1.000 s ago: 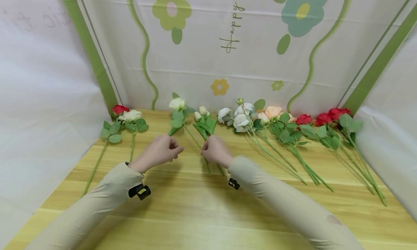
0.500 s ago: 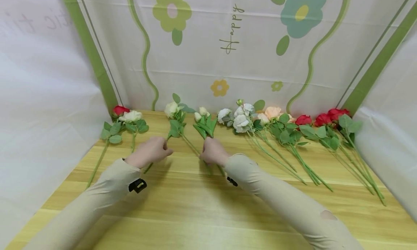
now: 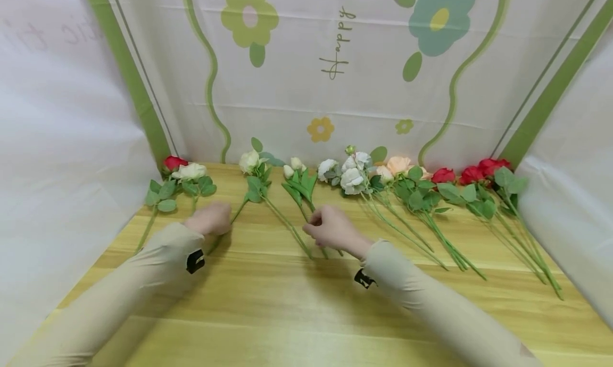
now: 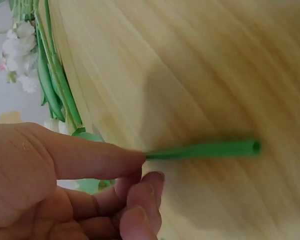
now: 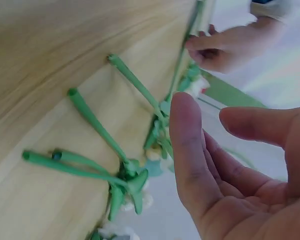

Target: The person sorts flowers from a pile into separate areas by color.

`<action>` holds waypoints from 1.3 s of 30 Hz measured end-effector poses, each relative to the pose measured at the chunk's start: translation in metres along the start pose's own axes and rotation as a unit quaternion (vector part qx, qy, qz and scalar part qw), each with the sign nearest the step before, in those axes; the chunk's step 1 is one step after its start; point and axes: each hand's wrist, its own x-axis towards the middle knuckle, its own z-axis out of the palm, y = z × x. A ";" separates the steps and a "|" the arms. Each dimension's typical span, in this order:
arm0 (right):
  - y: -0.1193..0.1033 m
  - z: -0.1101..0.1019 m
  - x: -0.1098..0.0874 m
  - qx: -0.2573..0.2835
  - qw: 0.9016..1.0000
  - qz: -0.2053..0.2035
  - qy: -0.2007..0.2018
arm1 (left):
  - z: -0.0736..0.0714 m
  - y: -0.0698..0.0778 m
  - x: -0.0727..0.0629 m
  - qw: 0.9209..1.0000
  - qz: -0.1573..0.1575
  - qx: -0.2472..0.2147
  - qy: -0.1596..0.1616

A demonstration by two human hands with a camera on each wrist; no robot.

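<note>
In the head view my left hand (image 3: 213,218) is at the left-centre of the wooden table. Its thumb and fingers pinch a thin green flower stem (image 4: 205,150), whose cut end points away from the hand. That stem runs up toward a cream rose (image 3: 249,161) and its leaves; which bloom it carries is hidden. My right hand (image 3: 332,228) hovers over the stems of the white tulips (image 3: 294,167). Its thumb and forefinger stand apart with nothing between them, as the right wrist view shows. Several green stems (image 5: 97,122) lie beside it.
At the far left lie a red rose (image 3: 175,163) and a cream rose (image 3: 190,171). White flowers (image 3: 353,180), peach roses (image 3: 399,165) and red roses (image 3: 492,167) line the back right. A printed cloth (image 3: 287,90) hangs behind the table (image 3: 306,314).
My left hand has moved left and toward me, taking hold of a stem. The cream rose beside it has shifted slightly left. My right hand has let go of the tulip stems and drawn back rightward.
</note>
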 end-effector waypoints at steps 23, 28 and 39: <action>0.025 -0.046 -0.046 0.106 0.993 -0.014 0.046 | -0.045 0.002 -0.002 0.998 -0.040 0.034 0.040; 0.030 -0.050 -0.048 0.106 0.993 -0.009 0.052 | -0.065 -0.004 -0.010 0.990 -0.066 0.050 0.116; 0.035 -0.051 -0.050 0.115 0.992 -0.009 0.044 | -0.099 -0.008 -0.028 0.954 -0.093 0.090 0.268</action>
